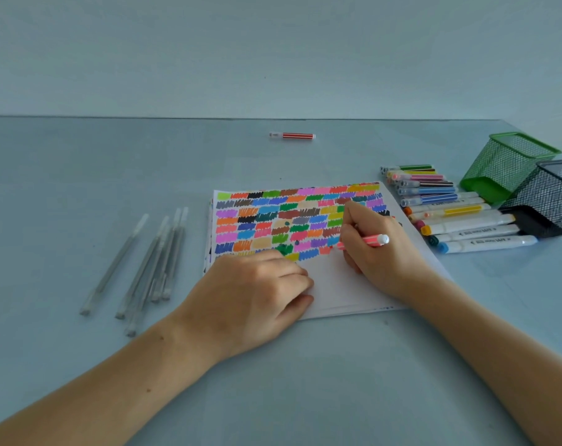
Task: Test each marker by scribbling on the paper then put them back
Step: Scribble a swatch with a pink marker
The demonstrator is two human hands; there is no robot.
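Note:
A white paper (337, 284) lies in the middle of the table, its far part filled with rows of coloured scribble patches. My right hand (376, 249) grips a pink striped marker (374, 240) with its tip down on the paper at the end of the lowest row. My left hand (257, 291) rests on the paper's near left part with the fingers curled under. A row of coloured markers (434, 201) lies to the right of the paper. A red striped marker (292, 135) lies alone at the far middle.
Two mesh pen holders lie tipped on their sides at the right: a green one (508, 165) and a black one (547, 201). Several clear thin pens (154, 262) lie left of the paper. The table meets a pale wall at the back.

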